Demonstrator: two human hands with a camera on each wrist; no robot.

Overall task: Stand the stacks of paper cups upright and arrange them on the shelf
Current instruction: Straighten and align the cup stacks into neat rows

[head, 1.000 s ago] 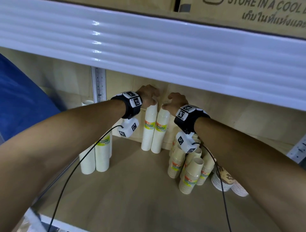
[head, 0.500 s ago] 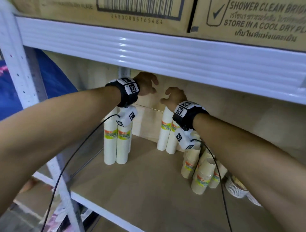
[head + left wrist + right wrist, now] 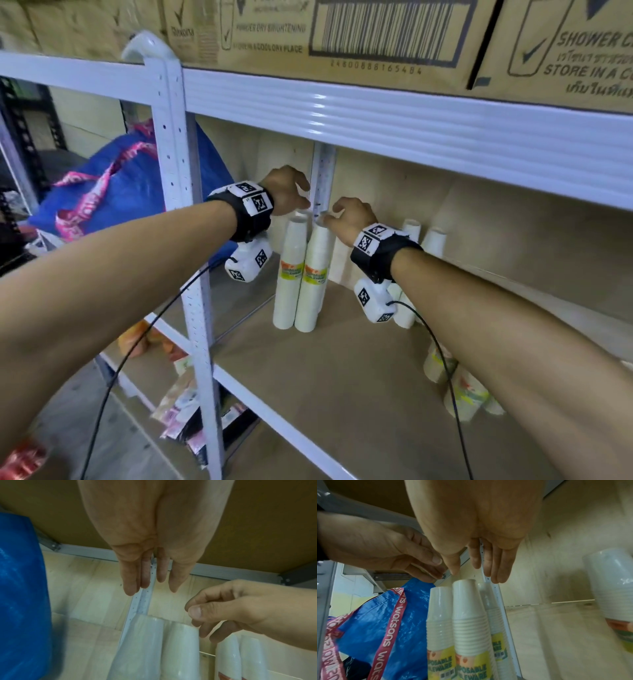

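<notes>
Two tall white paper cup stacks [image 3: 291, 274] [image 3: 317, 274] in clear sleeves stand upright side by side at the back left of the wooden shelf [image 3: 342, 377]. A third stack stands behind them. My left hand [image 3: 303, 202] hovers just above their tops with relaxed fingers [image 3: 130, 582], holding nothing. My right hand [image 3: 334, 219] hangs over the right stack's top [image 3: 465, 586], fingers loose and empty. Another upright pair [image 3: 433, 243] stands further right against the back wall.
Shorter brownish cup stacks [image 3: 462, 397] lean at the shelf's right front. The white beam [image 3: 376, 113] of the shelf above runs low over my hands, with cardboard boxes [image 3: 342, 34] on it. A white post [image 3: 178, 205] and a blue bag [image 3: 120, 192] are at left.
Both hands let go of the middle pair of stacks and moved left, above the pair by the back post. The head view swung left and pulled back.
</notes>
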